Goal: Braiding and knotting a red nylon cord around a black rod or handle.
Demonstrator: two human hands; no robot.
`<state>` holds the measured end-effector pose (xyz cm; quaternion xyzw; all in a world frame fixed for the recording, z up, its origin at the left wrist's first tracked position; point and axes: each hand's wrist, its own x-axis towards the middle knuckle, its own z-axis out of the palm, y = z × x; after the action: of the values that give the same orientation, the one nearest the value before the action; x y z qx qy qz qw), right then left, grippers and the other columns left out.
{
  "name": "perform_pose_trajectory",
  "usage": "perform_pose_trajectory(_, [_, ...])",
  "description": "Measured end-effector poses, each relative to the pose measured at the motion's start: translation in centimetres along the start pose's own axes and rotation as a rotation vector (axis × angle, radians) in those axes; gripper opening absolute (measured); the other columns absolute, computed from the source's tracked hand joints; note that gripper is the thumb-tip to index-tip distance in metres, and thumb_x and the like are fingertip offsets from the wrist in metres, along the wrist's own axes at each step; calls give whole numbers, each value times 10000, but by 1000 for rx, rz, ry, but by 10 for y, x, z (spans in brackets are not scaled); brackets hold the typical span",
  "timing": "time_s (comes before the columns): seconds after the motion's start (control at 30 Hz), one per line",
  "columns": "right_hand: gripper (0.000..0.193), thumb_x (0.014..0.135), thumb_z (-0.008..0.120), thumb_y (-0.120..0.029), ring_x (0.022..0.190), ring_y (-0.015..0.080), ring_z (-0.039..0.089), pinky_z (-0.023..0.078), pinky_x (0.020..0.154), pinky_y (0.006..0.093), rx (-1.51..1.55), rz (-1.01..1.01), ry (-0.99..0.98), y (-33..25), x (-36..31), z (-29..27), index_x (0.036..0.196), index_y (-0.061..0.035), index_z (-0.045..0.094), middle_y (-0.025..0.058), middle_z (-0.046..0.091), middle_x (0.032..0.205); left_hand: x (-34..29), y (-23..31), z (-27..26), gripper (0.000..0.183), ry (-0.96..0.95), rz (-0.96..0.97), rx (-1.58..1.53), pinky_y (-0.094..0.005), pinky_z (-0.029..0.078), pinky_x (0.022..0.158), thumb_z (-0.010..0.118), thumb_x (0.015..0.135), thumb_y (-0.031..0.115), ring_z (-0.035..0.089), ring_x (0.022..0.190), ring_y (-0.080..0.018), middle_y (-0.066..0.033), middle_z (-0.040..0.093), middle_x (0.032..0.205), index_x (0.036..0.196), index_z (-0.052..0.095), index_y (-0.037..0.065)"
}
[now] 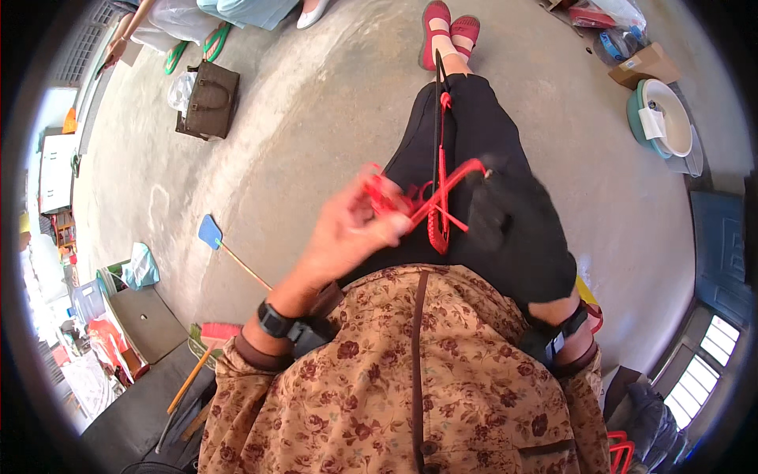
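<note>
A slim black loop point(436, 118) stretches from near my shins up to my lap. Its lower end is bound in braided red cord point(438, 237), and a red knot point(446, 100) sits higher up on it. My left hand point(355, 225), bare and blurred, has its fingers curled around a bunch of red cord left of the loop. On the right, my right hand point(505, 213) wears a black glove and pinches a red strand point(474, 166) that crosses the loop toward the left hand. Glove and dark trousers blend, so the right fingers are partly hidden.
A brown handbag point(212, 101) and a blue fly swatter point(210, 231) lie on the concrete floor to the left. Basins point(667, 118) stand at the right wall. Another person's green sandals point(215, 43) show at the far left. A broom point(221, 332) is near my left elbow.
</note>
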<state>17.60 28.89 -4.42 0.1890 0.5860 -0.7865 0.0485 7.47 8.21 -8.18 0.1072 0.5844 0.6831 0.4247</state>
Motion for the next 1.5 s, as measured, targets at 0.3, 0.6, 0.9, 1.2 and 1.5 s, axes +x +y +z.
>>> perform_pose_trajectory(0.3, [334,821,568,-36,690,242,596,475,617,357,-1041,-543,14,57,44,-20,1150,-91,582,116,598,773,16,11,-32,315,298,786,1340,-338,510,778,574,775,-46,617,911,-256,-129,598,1067,1086,577,5])
perform_pose_trajectory(0.6, [167,885,562,-97,758,185,635,490,700,332,-821,-173,23,28,36,-10,1009,-28,649,81,654,868,44,-5,-3,383,24,536,1129,-313,525,731,657,744,-13,636,817,-258,-127,619,1043,1120,596,29])
perform_pose_trajectory(0.9, [221,891,574,-150,829,129,614,488,729,294,-514,-369,69,-40,-27,12,1059,-12,615,46,649,935,16,31,23,587,-506,-172,-649,-325,565,732,443,958,457,587,1073,-304,-238,526,1231,1407,324,98])
perform_pose_trajectory(1.2, [287,851,640,-198,849,143,633,500,733,301,57,56,48,14,-14,-13,1081,-31,604,60,663,973,4,5,-1,408,-50,-299,-1074,-272,477,606,508,947,344,525,760,-181,-36,496,800,1113,543,-26])
perform_pose_trajectory(1.5, [380,800,686,-363,658,288,614,479,588,369,-989,-220,-193,65,15,17,995,-50,593,116,622,757,-25,-11,-20,166,12,-298,-250,-204,164,402,610,915,233,255,454,-20,91,341,561,942,587,71])
